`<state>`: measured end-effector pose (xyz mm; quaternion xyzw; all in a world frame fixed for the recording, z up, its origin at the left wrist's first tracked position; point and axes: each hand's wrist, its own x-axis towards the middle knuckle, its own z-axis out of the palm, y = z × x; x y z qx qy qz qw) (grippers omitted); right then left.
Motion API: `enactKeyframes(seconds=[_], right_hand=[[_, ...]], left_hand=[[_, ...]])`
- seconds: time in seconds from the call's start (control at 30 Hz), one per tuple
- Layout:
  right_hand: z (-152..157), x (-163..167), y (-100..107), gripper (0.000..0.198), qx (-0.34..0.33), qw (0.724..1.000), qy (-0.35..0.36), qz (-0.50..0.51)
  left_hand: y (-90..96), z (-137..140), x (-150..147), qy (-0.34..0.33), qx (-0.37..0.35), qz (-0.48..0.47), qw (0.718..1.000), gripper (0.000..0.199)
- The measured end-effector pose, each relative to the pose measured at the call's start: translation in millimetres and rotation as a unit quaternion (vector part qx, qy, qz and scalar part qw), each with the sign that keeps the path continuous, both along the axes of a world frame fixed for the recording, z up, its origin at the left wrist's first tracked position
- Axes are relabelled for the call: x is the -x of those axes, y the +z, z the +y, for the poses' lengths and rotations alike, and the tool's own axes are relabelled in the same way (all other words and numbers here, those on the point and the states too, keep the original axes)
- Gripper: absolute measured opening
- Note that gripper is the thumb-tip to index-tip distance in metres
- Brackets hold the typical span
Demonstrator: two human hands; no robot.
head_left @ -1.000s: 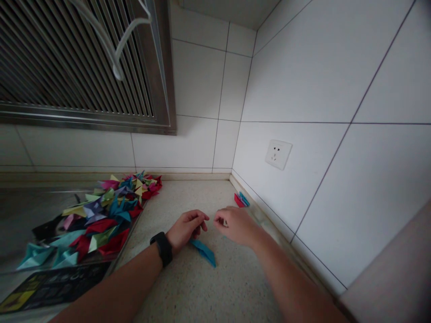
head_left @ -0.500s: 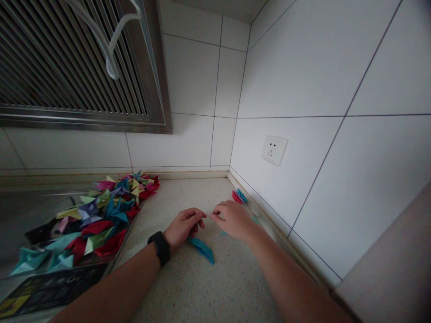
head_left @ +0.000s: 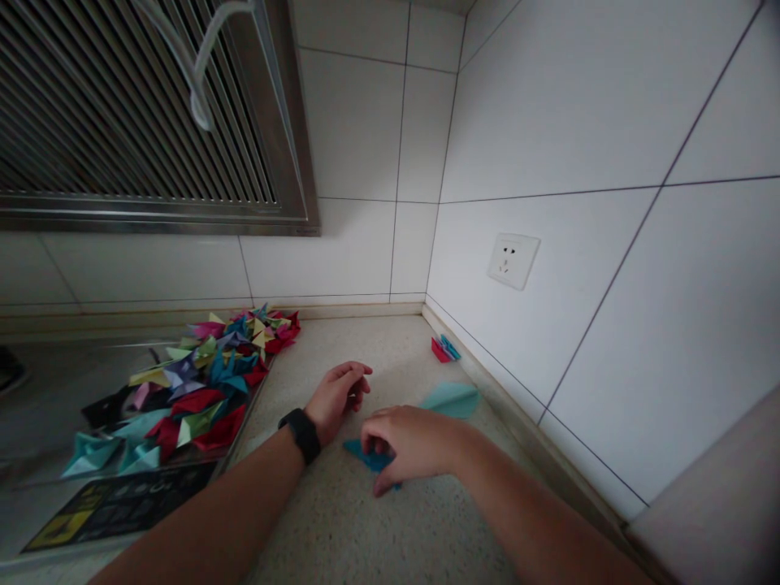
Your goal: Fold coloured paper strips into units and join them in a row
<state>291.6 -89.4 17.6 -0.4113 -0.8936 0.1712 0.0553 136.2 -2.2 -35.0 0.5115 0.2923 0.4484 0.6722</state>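
On the speckled countertop lies a narrow piece of folded blue paper. My right hand comes down over it, fingertips on its far side and thumb on the near side, closed about it; the hand covers part of the paper. To the left and slightly farther off, my left hand hovers with loosely bent fingers a little apart, and nothing shows in it. A black watch is on that wrist. Beyond my right hand a pale teal paper piece lies flat, partly hidden by the hand.
Many colourful folded paper figures are heaped on the glossy surface at the left. Small red and blue folded papers sit by the right wall. A wall socket is above them. A metal vented panel hangs at upper left.
My right hand has moved left and nearer, onto the folded blue paper, uncovering the pale teal paper. My left hand has drawn slightly away from the blue paper. The view has shifted a little.
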Motion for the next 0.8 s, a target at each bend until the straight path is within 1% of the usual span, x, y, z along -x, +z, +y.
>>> enactKeyframes(seconds=[0.13, 0.2, 0.3, 0.33, 0.4, 0.47, 0.57, 0.67, 0.73, 0.8], right_hand=[[1, -5, -1, 0.035, 0.027, 0.999, -0.013, 0.024], [2, -7, -2, 0.033, 0.027, 0.999, -0.009, 0.032], [3, -8, -3, 0.027, -0.002, 0.999, -0.005, 0.045], [5, -8, -4, 0.024, -0.014, 0.998, -0.017, 0.054], [9, -8, -7, 0.019, -0.033, 0.993, -0.063, 0.090], [15, -9, -8, 0.015, -0.043, 0.981, -0.119, 0.149], [25, -12, -11, 0.009, -0.059, 0.948, -0.183, 0.252], [35, -14, -15, 0.010, -0.063, 0.911, -0.229, 0.338], [39, -15, -18, 0.013, -0.042, 0.894, -0.244, 0.373], [42, -15, -22, 0.016, -0.011, 0.887, -0.245, 0.391]], left_hand=[[3.3, -2, 0, 0.001, 0.007, 0.003, 1.000, 0.026], [3.1, -2, 0, 0.003, 0.008, 0.004, 1.000, 0.026], [1.0, 0, 1, -0.004, 0.007, -0.002, 1.000, 0.026], [0.2, 1, 1, -0.007, 0.008, -0.006, 1.000, 0.027], [-0.8, 2, 0, -0.007, 0.006, -0.012, 1.000, 0.029], [-0.9, 3, 0, 0.011, -0.004, -0.023, 1.000, 0.031], [-0.3, 1, 1, 0.034, -0.006, -0.044, 0.998, 0.038], [0.3, -2, 0, 0.009, -0.012, -0.053, 0.999, 0.043], [0.3, -4, -1, -0.015, -0.049, -0.018, 0.999, 0.040], [-0.2, -4, -2, -0.031, -0.089, 0.038, 0.995, 0.037]])
